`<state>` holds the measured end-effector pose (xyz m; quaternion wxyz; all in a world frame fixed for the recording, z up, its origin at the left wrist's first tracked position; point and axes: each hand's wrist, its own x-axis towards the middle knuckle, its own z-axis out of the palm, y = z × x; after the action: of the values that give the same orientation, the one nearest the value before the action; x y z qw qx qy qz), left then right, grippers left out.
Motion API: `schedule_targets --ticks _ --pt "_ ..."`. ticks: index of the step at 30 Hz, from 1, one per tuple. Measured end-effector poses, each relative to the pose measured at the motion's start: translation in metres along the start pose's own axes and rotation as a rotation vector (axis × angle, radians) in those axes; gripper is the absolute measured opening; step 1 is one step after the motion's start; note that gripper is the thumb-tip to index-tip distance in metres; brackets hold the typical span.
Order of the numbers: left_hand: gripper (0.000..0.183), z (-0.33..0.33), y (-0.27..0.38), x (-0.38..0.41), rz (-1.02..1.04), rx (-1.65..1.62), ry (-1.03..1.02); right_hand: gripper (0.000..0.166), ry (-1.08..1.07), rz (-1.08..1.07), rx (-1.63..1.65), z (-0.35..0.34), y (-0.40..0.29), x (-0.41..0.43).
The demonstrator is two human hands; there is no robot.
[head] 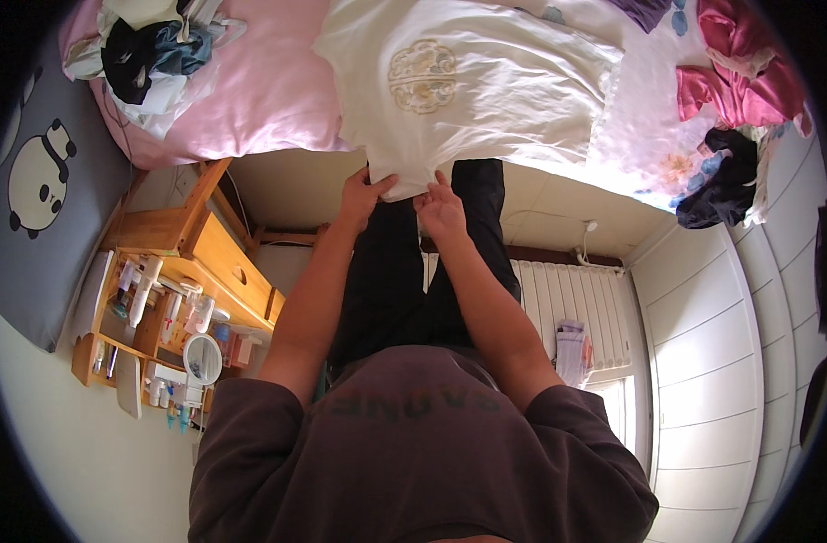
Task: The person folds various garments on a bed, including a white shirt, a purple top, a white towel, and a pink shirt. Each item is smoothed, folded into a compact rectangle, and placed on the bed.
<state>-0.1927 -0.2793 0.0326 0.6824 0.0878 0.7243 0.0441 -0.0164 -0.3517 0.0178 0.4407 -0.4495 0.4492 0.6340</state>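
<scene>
A white garment (508,88) with an embroidered round motif lies spread on the bed, and one narrow part of it hangs over the near edge. My left hand (364,197) grips the left corner of that hanging part between thumb and fingers. At its right corner is my right hand (442,207), palm turned up, with the cloth's edge pinched at the fingertips. The fabric between my hands is slightly gathered.
Crumpled dark and white clothes (157,58) lie on the pink bedding (271,88) at left. Pink satin clothing (753,88) and a black garment (719,183) are at right. A wooden dresser (230,265) holding bottles stands at left, near a grey panda-print cover (81,224). A white radiator (590,305) is under the bed's level.
</scene>
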Motion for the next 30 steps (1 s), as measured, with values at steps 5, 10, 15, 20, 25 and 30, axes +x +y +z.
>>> schedule_targets --ticks 5,10,15,20,25,30 --pt "0.043 0.000 0.007 0.002 -0.136 0.055 -0.015 0.066 0.066 0.034 -0.082 -0.016 0.010 0.002" --pt "0.043 -0.022 -0.013 0.025 -0.249 0.269 0.060 0.048 0.285 -0.103 -0.259 -0.022 -0.001 0.017" --pt "0.049 -0.025 0.018 0.019 -0.347 0.238 0.051 0.039 0.291 -0.226 -0.601 -0.002 -0.054 0.005" --pt "0.046 -0.009 0.025 0.023 -0.150 0.256 0.157 0.023 0.521 -0.932 -1.086 -0.001 -0.136 0.004" --pt "0.036 0.003 0.031 0.024 0.004 0.317 0.124 0.057 0.808 -1.437 -1.421 0.060 -0.232 -0.035" --pt "0.032 0.044 0.078 0.015 0.315 0.577 0.060 0.050 0.612 -1.101 -1.735 0.052 -0.277 -0.036"
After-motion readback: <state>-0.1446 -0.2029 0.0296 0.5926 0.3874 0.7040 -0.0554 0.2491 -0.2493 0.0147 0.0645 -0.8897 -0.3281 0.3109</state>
